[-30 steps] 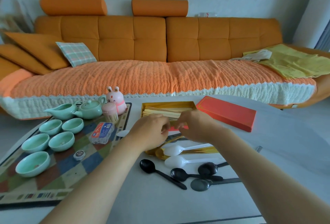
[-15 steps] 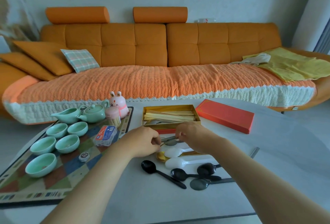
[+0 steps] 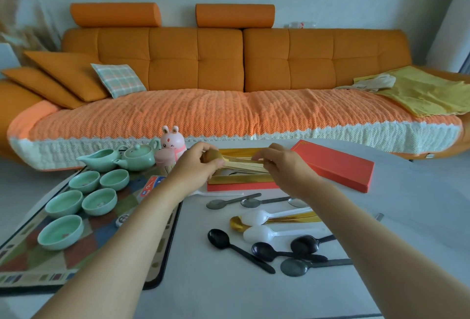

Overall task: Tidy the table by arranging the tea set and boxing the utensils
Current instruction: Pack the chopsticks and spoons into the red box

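A gold-lined red box (image 3: 236, 179) lies open on the table with pale chopsticks (image 3: 244, 166) inside. Over it, my left hand (image 3: 198, 166) pinches the bowl end of a gold spoon (image 3: 213, 156), and my right hand (image 3: 282, 166) pinches its handle end. Below the box lie grey metal spoons (image 3: 230, 202), white plastic spoons (image 3: 264, 217), another gold spoon (image 3: 236, 223) and several black spoons (image 3: 236, 246). On the patterned mat (image 3: 84, 255) stand several green teacups (image 3: 99, 201), a green teapot (image 3: 138, 157) and a green pitcher (image 3: 100, 161).
The red box lid (image 3: 333, 164) lies right of the box. A pink rabbit figure (image 3: 173, 141), a toothpick holder (image 3: 165, 162) and a small card pack (image 3: 152, 186) sit beside the teapot. An orange sofa (image 3: 229, 76) runs behind the table.
Both hands rose from the spoon pile to above the box, carrying a gold spoon between them. The camera tilted up slightly.
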Action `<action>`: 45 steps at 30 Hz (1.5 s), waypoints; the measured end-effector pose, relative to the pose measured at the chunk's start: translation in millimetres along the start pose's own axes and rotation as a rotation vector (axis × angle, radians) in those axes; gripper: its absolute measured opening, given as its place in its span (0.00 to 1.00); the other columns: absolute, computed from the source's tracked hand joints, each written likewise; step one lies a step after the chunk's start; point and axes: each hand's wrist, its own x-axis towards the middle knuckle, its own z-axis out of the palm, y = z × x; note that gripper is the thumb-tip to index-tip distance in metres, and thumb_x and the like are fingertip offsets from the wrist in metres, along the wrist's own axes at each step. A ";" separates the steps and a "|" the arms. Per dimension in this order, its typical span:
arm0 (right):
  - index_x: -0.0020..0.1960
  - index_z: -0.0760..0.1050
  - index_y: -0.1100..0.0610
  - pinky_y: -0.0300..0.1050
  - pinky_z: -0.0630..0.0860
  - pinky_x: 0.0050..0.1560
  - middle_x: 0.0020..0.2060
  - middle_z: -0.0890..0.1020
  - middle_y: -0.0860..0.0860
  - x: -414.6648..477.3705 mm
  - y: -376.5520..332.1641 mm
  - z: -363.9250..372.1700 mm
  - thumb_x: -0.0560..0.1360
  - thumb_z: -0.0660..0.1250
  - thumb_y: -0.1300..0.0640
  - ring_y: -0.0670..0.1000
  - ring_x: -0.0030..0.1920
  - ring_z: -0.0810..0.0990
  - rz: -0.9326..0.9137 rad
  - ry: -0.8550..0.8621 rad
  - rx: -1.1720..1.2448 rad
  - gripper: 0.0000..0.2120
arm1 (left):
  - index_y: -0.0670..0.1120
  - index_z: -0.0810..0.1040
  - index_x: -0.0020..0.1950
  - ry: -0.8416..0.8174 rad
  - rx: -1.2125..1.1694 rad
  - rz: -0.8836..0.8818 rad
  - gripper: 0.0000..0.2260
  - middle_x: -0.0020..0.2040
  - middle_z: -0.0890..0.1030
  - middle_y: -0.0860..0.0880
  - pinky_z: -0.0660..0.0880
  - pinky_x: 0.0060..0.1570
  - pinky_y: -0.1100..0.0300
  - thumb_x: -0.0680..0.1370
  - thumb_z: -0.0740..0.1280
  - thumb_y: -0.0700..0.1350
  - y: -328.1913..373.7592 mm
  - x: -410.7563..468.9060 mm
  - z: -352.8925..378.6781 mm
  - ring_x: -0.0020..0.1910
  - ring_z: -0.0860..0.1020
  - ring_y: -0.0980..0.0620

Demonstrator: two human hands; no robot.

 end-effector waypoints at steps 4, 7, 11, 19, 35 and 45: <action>0.60 0.81 0.56 0.47 0.75 0.40 0.44 0.77 0.54 12.9 8.5 9.4 0.79 0.60 0.71 0.54 0.39 0.78 0.000 0.067 -0.027 0.18 | 0.51 0.74 0.64 0.095 0.085 -0.014 0.13 0.55 0.78 0.52 0.71 0.44 0.65 0.80 0.67 0.51 -11.8 15.1 6.5 0.41 0.78 0.63; 0.62 0.81 0.56 0.44 0.72 0.40 0.45 0.77 0.55 24.2 19.9 14.6 0.79 0.58 0.71 0.55 0.40 0.77 0.121 0.040 -0.025 0.20 | 0.49 0.70 0.72 0.188 0.298 0.070 0.20 0.68 0.73 0.49 0.69 0.64 0.52 0.81 0.64 0.51 -22.7 28.2 14.9 0.65 0.72 0.50; 0.63 0.80 0.54 0.42 0.70 0.43 0.51 0.77 0.54 38.7 30.3 24.5 0.81 0.56 0.68 0.52 0.43 0.76 0.239 -0.068 -0.073 0.19 | 0.49 0.68 0.73 0.126 0.484 0.194 0.19 0.72 0.68 0.50 0.62 0.69 0.50 0.82 0.59 0.51 -29.3 37.1 22.8 0.71 0.64 0.49; 0.66 0.77 0.52 0.39 0.71 0.49 0.59 0.78 0.50 54.2 33.8 26.3 0.78 0.57 0.69 0.48 0.51 0.75 0.305 -0.194 -0.026 0.23 | 0.53 0.62 0.78 -0.104 0.741 0.106 0.25 0.78 0.60 0.55 0.56 0.74 0.49 0.83 0.48 0.61 -45.2 41.3 29.4 0.77 0.57 0.52; 0.52 0.81 0.50 0.48 0.76 0.54 0.48 0.78 0.47 12.5 12.6 13.0 0.73 0.65 0.57 0.49 0.51 0.75 0.085 -0.091 -0.060 0.10 | 0.50 0.80 0.54 0.054 0.743 0.479 0.09 0.52 0.76 0.53 0.65 0.49 0.58 0.79 0.63 0.51 -16.0 10.4 31.8 0.54 0.73 0.50; 0.60 0.78 0.46 0.42 0.76 0.56 0.56 0.78 0.43 -13.2 -10.4 -6.4 0.76 0.61 0.65 0.45 0.55 0.75 0.228 -0.300 -0.085 0.20 | 0.56 0.76 0.65 -0.154 0.679 0.284 0.14 0.65 0.72 0.55 0.70 0.57 0.56 0.79 0.64 0.51 3.8 -24.1 28.8 0.65 0.69 0.53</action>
